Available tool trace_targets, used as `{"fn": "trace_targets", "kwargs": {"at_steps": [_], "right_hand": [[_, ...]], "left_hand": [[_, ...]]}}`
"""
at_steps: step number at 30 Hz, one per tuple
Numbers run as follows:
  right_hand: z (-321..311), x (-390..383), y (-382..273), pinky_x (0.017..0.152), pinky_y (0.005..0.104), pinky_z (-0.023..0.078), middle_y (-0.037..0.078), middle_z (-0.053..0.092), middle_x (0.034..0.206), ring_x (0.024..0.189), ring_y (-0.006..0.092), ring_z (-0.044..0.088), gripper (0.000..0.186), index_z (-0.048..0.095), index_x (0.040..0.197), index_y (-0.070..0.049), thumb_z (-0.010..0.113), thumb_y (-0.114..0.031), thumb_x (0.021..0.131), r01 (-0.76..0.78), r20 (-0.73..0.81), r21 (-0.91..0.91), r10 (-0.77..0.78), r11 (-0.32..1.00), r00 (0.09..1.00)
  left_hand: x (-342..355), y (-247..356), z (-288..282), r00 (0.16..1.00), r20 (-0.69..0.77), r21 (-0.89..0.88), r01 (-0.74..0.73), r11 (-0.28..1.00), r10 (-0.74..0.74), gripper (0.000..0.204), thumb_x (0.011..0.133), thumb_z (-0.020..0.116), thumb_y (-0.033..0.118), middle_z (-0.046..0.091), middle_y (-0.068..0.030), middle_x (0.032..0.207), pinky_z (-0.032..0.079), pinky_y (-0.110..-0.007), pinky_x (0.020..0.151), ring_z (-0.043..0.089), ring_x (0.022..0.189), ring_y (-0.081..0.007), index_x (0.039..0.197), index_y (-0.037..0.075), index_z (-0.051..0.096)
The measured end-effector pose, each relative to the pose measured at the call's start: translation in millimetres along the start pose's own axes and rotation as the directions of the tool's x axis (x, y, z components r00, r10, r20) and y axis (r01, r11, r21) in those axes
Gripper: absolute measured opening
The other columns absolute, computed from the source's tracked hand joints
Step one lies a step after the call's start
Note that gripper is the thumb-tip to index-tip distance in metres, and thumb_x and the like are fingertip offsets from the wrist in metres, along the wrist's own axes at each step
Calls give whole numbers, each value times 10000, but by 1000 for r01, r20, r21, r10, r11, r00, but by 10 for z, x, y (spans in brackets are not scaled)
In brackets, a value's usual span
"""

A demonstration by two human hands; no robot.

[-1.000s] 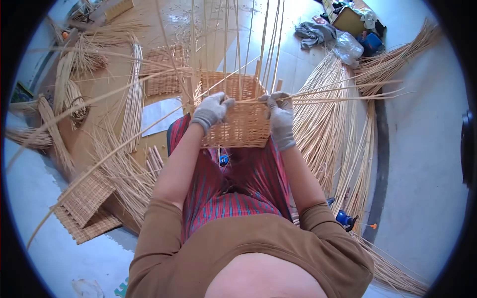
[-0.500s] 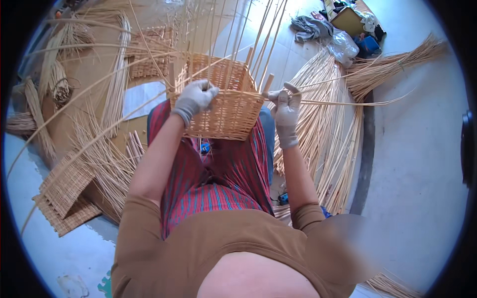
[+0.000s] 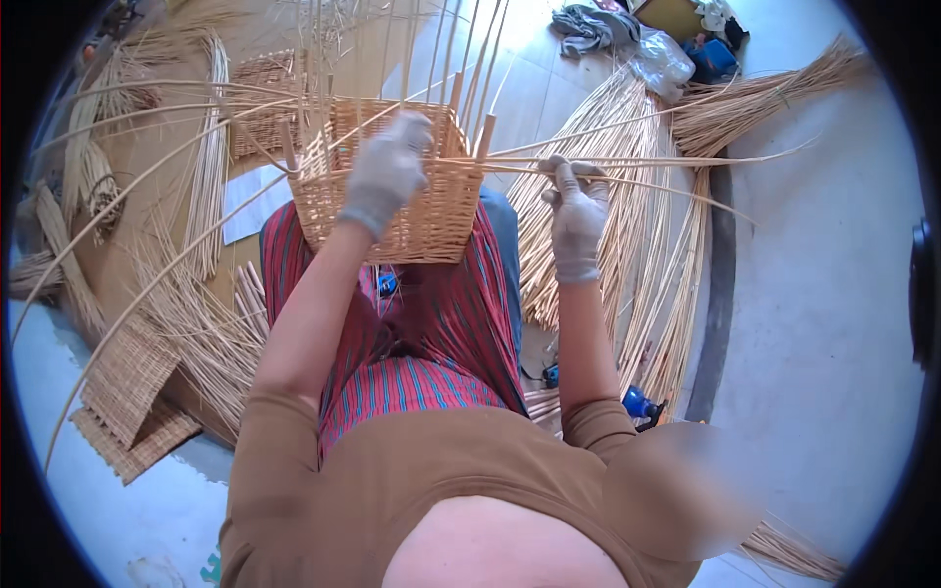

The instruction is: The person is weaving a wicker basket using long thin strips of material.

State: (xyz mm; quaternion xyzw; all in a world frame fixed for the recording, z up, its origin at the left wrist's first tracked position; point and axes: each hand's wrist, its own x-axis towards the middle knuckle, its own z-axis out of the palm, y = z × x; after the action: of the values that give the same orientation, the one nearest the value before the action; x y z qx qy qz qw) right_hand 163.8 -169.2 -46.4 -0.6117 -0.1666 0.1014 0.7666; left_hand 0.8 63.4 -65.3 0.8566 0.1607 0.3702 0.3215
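Note:
A half-woven wicker basket [image 3: 446, 211] rests across my knees, with tall upright stakes rising from its rim and thicker stubs at the corners. In front of the near rim is my left hand [image 3: 385, 174], in a pale work glove; motion smears its fingers, so its grip is unclear. To the right of the basket, my gloved right hand [image 3: 578, 220] pinches long wicker strands [image 3: 521, 168] that run out from the rim's near right corner. Other long strands [image 3: 211, 145] sweep from the basket off to the left.
A large fan of loose wicker [image 3: 627, 206] lies right of my knees, beside a tied bundle [image 3: 774, 103]. On the left are more bundles [image 3: 204, 186] and woven panels [image 3: 132, 387]. A clear plastic bag [image 3: 663, 65] and grey cloth [image 3: 593, 29] sit at the far right.
My right hand has shifted outward from the basket's corner along the strands. My left hand has risen slightly at the near rim and become blurred. The basket appears farther left in view.

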Motion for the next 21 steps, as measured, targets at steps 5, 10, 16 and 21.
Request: {"fn": "trace_targets", "kwargs": {"at_steps": [5, 10, 16, 21], "right_hand": [[827, 404, -426, 843, 294, 557, 99, 719, 1076, 1010, 199, 713, 90, 657, 1087, 1, 645, -21, 1001, 449, 239, -369, -384, 814, 892], [1295, 987, -582, 810, 319, 568, 61, 684, 870, 850, 188, 692, 234, 579, 1264, -45, 582, -134, 1047, 321, 357, -50, -284, 946, 890], [96, 911, 204, 918, 443, 611, 15, 525, 761, 638, 123, 562, 158, 478, 1264, -77, 407, -145, 1140, 45, -24, -30, -45, 999, 999], [13, 972, 557, 906, 476, 610, -4, 493, 704, 611, 126, 530, 197, 482, 1309, -84, 430, -127, 1123, 159, 94, -45, -154, 986, 984]], "left_hand": [[7, 177, 424, 898, 225, 235, 327, 916, -378, 330, 1067, 567, 400, 734, -184, 918, 568, -500, 769, 735, 872, -390, 1159, 91, 639], [70, 294, 294, 672, 366, -20, 697, 717, -644, 344, 1055, 618, 413, 721, -157, 822, 579, -405, 675, 755, 745, -246, 1078, 72, 658], [-58, 494, 62, 880, 240, -349, 473, 809, -410, 349, 1013, 721, 312, 710, -86, 910, 569, -343, 606, 684, 640, -153, 1256, 78, 630], [-185, 481, 396, 975, 62, 233, -220, 947, 211, 902, 890, 800, 308, 681, -135, 1244, 512, -476, 1069, 710, 1058, -293, 1642, 175, 321]]}}
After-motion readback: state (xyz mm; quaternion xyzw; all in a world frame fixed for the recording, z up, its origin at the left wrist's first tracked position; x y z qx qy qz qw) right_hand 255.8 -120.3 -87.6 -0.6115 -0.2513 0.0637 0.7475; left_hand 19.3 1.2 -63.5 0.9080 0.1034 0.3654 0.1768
